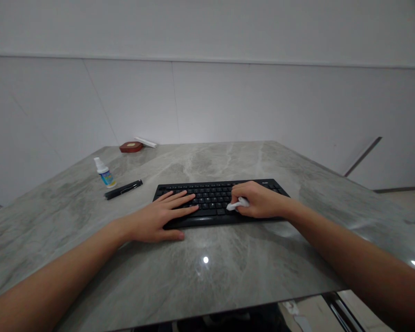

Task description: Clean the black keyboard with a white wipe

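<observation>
A black keyboard (207, 203) lies flat on the grey marbled table in front of me. My left hand (162, 214) rests open over its left end, fingers spread across the keys and thumb on the tabletop by the front edge. On the right part of the keys, my right hand (254, 200) is closed around a crumpled white wipe (238, 204), one end of which sticks out toward the middle keys. The keys under both hands are hidden.
Left of the keyboard lie a black pen-like object (123, 189) and a white spray bottle (105, 173) with a blue label. Farther back are a dark red case (131, 147) and a thin white object (145, 142). A white wall stands behind the table (207, 286).
</observation>
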Demonstrator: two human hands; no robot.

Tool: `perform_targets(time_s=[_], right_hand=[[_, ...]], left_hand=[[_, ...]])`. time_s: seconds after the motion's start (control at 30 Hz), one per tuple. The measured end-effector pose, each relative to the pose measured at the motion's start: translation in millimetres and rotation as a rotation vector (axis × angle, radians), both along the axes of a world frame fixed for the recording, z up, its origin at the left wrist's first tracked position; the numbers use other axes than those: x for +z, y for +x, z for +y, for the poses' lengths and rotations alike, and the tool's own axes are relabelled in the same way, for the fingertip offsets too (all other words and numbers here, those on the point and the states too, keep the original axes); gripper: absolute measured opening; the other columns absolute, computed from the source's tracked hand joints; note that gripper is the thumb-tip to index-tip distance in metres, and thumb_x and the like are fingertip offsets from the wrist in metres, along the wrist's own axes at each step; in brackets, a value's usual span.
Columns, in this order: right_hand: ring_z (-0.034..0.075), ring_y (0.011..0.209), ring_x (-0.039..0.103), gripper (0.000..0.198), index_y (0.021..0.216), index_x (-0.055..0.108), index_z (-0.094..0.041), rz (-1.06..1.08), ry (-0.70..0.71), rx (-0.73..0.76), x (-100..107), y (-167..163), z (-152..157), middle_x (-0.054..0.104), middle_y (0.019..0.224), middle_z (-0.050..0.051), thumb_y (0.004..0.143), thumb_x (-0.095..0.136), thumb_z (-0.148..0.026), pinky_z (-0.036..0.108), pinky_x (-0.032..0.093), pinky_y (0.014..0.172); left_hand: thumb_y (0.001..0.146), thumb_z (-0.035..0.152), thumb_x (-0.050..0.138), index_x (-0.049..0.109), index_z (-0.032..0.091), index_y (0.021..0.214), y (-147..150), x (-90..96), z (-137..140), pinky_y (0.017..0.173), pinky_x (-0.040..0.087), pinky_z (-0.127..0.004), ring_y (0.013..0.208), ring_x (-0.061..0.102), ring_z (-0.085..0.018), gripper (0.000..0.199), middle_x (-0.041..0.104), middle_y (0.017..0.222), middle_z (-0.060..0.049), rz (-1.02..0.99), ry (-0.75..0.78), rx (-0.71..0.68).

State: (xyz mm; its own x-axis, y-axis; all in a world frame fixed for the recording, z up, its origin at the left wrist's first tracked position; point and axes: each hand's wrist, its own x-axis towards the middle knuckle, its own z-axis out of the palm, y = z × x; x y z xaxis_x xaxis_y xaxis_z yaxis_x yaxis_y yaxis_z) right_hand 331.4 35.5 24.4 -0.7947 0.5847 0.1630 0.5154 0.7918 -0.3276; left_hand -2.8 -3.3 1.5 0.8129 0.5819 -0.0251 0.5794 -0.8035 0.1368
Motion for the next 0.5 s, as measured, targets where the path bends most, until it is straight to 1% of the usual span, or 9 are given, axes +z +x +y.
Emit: perform_targets(time_s=[0.07,0.17,0.23,0.3,0.4,0.5], right_hand=[[0.015,0.071,0.058,0.012,0.077,0.064,-0.016,-0.027,-0.020,-0.016,0.7,-0.3,-1.4,0.066,0.077,0.003,0.069,0.059,-0.008,0.026,0.041,0.068],[0.015,0.072,0.057,0.012,0.078,0.064,-0.016,-0.002,0.038,-0.037,-1.4,-0.6,-2.4,0.065,0.079,0.004,0.070,0.059,-0.007,0.026,0.040,0.068],[0.015,0.071,0.056,0.013,0.078,0.063,-0.015,0.036,0.078,-0.013,-3.5,-1.0,-2.8,0.064,0.080,0.004,0.071,0.058,-0.006,0.026,0.039,0.067],[0.015,0.070,0.055,0.011,0.076,0.062,-0.016,0.029,0.067,0.005,-4.3,-1.4,-3.0,0.063,0.078,0.003,0.070,0.059,-0.006,0.025,0.039,0.067],[0.015,0.069,0.054,0.008,0.074,0.061,-0.016,-0.023,0.056,-0.056,-3.8,-2.7,-3.4,0.062,0.075,0.003,0.071,0.060,-0.008,0.026,0.038,0.066],[0.015,0.070,0.053,0.008,0.074,0.060,-0.015,-0.009,0.097,-0.090,-3.8,-6.7,-5.7,0.060,0.077,0.004,0.072,0.060,-0.008,0.026,0.037,0.066]], left_hand=[[0.095,0.057,0.055,0.018,0.039,0.156,0.3,-0.2,0.3,0.120,0.014,-0.060,0.151,0.013,-0.036,0.074,0.010,0.165,-0.003,-0.010,-0.003,0.001],[0.095,0.057,0.055,0.018,0.039,0.156,0.8,-0.4,0.7,0.120,0.013,-0.060,0.151,0.013,-0.036,0.074,0.010,0.165,-0.002,-0.009,-0.006,0.004],[0.095,0.057,0.054,0.018,0.040,0.156,0.7,-0.6,0.9,0.120,0.014,-0.060,0.151,0.014,-0.036,0.074,0.010,0.165,-0.002,-0.012,-0.006,0.002],[0.094,0.057,0.055,0.018,0.041,0.156,0.3,-0.7,0.9,0.120,0.014,-0.061,0.151,0.015,-0.036,0.074,0.011,0.165,-0.002,-0.028,-0.006,-0.001],[0.094,0.056,0.056,0.018,0.041,0.156,-0.4,-0.8,0.7,0.120,0.014,-0.061,0.151,0.015,-0.037,0.074,0.012,0.165,-0.002,-0.039,-0.011,0.000],[0.094,0.057,0.055,0.018,0.041,0.156,-0.3,-0.8,0.7,0.120,0.014,-0.060,0.151,0.015,-0.036,0.074,0.011,0.165,-0.002,-0.028,-0.011,0.003]])
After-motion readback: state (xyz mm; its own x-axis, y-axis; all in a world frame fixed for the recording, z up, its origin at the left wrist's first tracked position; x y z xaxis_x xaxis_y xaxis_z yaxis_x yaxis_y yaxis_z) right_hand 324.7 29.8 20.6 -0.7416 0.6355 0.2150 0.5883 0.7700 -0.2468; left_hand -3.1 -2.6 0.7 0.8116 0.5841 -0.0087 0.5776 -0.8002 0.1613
